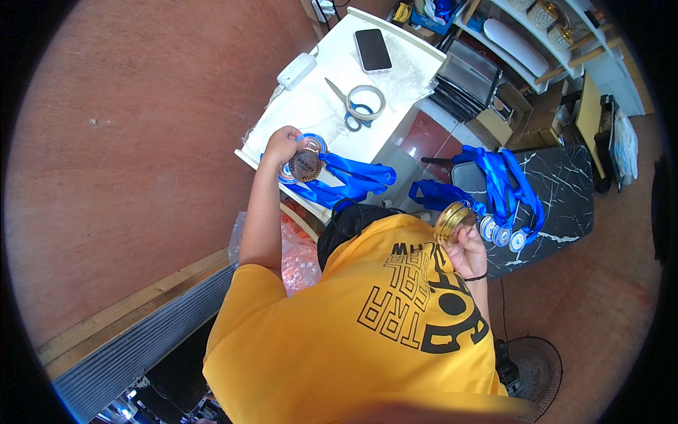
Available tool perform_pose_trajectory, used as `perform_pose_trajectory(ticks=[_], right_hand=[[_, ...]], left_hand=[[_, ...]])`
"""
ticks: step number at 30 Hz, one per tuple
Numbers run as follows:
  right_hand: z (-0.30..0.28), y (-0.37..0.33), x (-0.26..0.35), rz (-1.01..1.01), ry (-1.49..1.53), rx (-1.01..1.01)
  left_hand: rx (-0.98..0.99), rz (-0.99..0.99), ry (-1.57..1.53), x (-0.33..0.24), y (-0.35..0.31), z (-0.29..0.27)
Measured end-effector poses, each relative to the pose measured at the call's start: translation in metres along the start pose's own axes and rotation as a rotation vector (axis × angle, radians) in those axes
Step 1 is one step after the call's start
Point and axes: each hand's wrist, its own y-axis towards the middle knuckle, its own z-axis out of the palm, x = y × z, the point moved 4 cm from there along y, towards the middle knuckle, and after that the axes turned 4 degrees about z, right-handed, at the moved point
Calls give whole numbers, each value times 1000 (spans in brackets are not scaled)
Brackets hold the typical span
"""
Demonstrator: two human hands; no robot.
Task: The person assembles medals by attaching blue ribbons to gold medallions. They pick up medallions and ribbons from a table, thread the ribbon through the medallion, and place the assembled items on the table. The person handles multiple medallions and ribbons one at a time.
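My left hand (283, 144) is at the near left corner of the white table, its fingers closed on the edge of a medal. A dark bronze medal (306, 166) lies there, overlapping blue-and-white medals (311, 143). Blue ribbons (353, 177) trail from these to the right and over the table's edge. On the right, my right hand (466, 252) grips a stack of gold medals (453, 222), held upright against the fingers. Close beside it, several round blue-and-white medals (501, 235) lie on a black marbled table, with blue ribbons (498, 177) bunched behind them.
The white table (318, 106) carries scissors (340, 97), a tape roll (366, 102), a phone (373, 50) and a white charger-like box (296, 71). At right stands the black marbled table (565, 191). A fan (537, 371) is at lower right; shelves (515, 46) stand behind.
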Motion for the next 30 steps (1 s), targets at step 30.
perform_pose_trajectory(ticks=[30], right_hand=[[1, 2, 1, -8, -41, -28]], left_hand=[[-479, 825, 156, -30, -72, -29]])
